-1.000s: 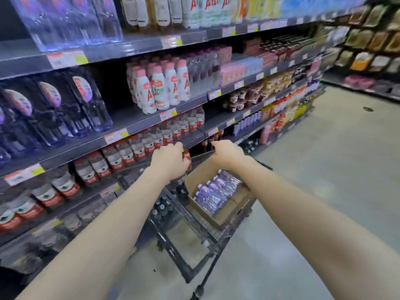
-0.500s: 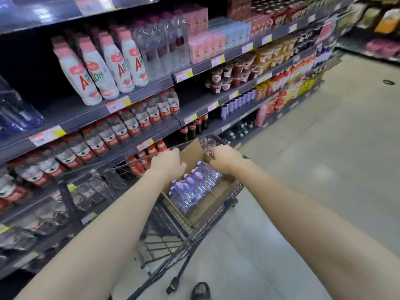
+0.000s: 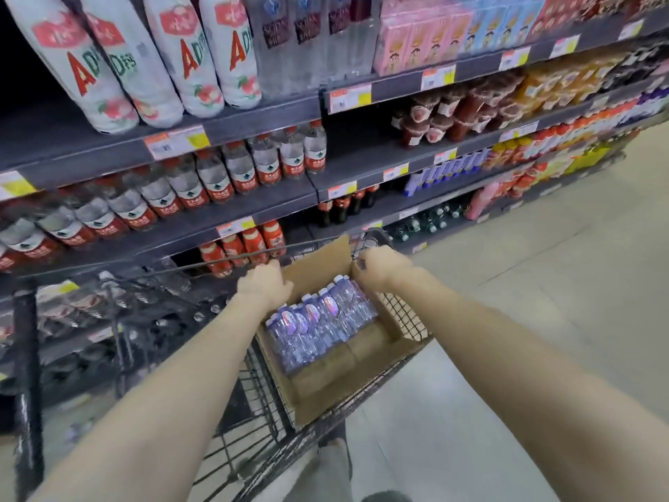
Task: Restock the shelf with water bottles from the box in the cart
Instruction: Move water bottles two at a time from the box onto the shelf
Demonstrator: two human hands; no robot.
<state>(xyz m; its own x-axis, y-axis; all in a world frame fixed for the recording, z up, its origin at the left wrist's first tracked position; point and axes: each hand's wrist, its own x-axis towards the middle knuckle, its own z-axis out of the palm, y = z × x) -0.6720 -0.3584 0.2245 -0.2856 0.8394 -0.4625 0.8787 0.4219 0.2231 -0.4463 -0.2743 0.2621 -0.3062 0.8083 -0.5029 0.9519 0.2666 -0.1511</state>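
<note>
The open brown cardboard box (image 3: 365,360) is left uncovered from above, so its inside can be entered past the raised flaps. Its left half is filled by the clear purple-labelled water bottles (image 3: 318,327), while the right half is bare cardboard floor. The far corners are taken up by the left hand (image 3: 264,284) and the right hand (image 3: 380,266), each closed on a flap edge. The box is hemmed in by the black wire cart (image 3: 260,403). The grey shelf (image 3: 253,204) to the left is crowded with red-labelled clear bottles (image 3: 202,182), though an unfilled dark strip is seen along its front. The pale floor (image 3: 543,284) to the right lies open.
</note>
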